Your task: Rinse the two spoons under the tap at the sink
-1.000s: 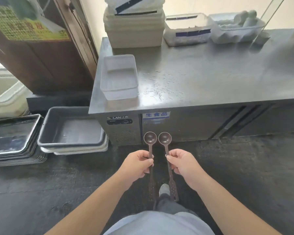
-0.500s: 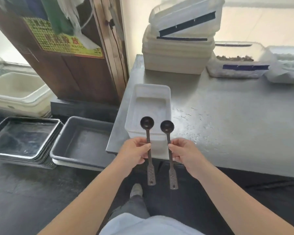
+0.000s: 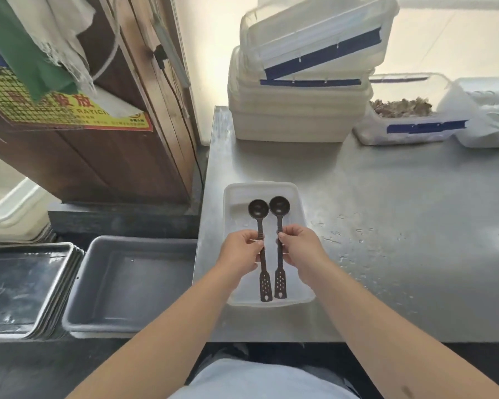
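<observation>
Two dark long-handled spoons with round bowls and perforated handle ends are held side by side over a shallow white plastic tray [image 3: 301, 208]. My left hand [image 3: 239, 252] grips the handle of the left spoon [image 3: 259, 210] at mid-length. My right hand [image 3: 301, 249] grips the right spoon [image 3: 279, 206] the same way. Both bowls point away from me, and the handle ends hang above the tray's near rim. No sink or tap is in view.
The tray sits at the left end of a wet steel counter [image 3: 401, 226]. Stacked white lidded containers [image 3: 300, 90] and a clear tub of food [image 3: 406, 113] stand at the back. Left of the counter, lower down, are a grey bin [image 3: 127, 283] and stacked metal trays [image 3: 20, 289], behind them a wooden door [image 3: 98, 133].
I have stepped up to the counter. Both hands have carried the spoons forward, from in front of the counter's face to over the white tray. The grips are unchanged.
</observation>
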A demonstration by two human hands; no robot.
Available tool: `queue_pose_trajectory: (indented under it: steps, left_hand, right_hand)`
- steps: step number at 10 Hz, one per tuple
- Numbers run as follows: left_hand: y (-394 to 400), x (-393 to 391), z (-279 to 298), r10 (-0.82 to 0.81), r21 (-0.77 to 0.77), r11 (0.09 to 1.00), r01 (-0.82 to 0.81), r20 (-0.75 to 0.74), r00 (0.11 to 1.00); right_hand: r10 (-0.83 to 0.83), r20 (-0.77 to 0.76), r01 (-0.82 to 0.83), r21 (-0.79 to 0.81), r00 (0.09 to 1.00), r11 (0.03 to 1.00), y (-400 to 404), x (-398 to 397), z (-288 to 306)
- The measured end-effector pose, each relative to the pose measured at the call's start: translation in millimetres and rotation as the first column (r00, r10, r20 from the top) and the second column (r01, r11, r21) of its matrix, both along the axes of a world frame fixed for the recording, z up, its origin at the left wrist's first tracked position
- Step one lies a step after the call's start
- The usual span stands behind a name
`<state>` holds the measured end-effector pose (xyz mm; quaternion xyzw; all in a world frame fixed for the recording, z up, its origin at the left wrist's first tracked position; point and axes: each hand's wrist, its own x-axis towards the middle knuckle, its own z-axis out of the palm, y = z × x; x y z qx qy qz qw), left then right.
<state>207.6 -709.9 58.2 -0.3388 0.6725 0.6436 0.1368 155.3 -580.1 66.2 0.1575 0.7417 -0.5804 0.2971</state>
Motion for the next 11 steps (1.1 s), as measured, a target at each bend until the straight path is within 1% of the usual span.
queue_pose_trajectory:
  steps: [2,4,6,7,8,9,10,11]
  left_hand:
    - [1.0,-24.0,-36.7,-0.016,-0.106,0.994,0.029,0.123,0.992]
    - [1.2,-28.4,-59.4,-0.108,-0.301,0.936,0.183,0.248,0.963]
    - [6.5,-25.0,-67.8,-0.156,-0.374,0.885,0.278,0.325,0.933]
    - [10.7,-24.3,-67.7,-0.13,-0.415,0.872,0.261,0.318,0.939]
    - [14.2,-23.7,-62.2,-0.107,-0.499,0.828,0.256,0.307,0.946]
    - [15.8,-19.0,-60.8,-0.138,-0.561,0.779,0.281,0.284,0.949]
    - [18.7,-10.0,-54.5,-0.278,-0.621,0.685,0.382,0.261,0.924]
    - [20.6,-6.8,-50.2,-0.302,-0.654,0.688,0.315,0.137,0.943]
  right_hand:
    - [0.02,0.07,-0.03,0.155,0.997,0.987,-15.9,-17.1,-40.3]
    - [0.073,0.103,-0.104,0.346,0.992,0.933,-18.9,-16.5,-67.6]
    - [0.035,0.085,-0.066,0.403,0.996,0.913,-22.8,-12.7,-81.8]
    - [0.037,0.038,-0.05,0.428,0.999,0.903,-23.9,-9.8,-82.1]
    - [0.11,-0.027,-0.084,0.474,0.994,0.877,-23.7,-6.3,-79.3]
    - [0.201,-0.062,-0.148,0.48,0.978,0.865,-21.6,1.0,-76.6]
    - [0.307,-0.078,-0.234,0.48,0.949,0.846,-19.5,10.3,-68.1]
    - [0.33,-0.154,-0.235,0.44,0.931,0.867,-18.0,17.4,-57.8]
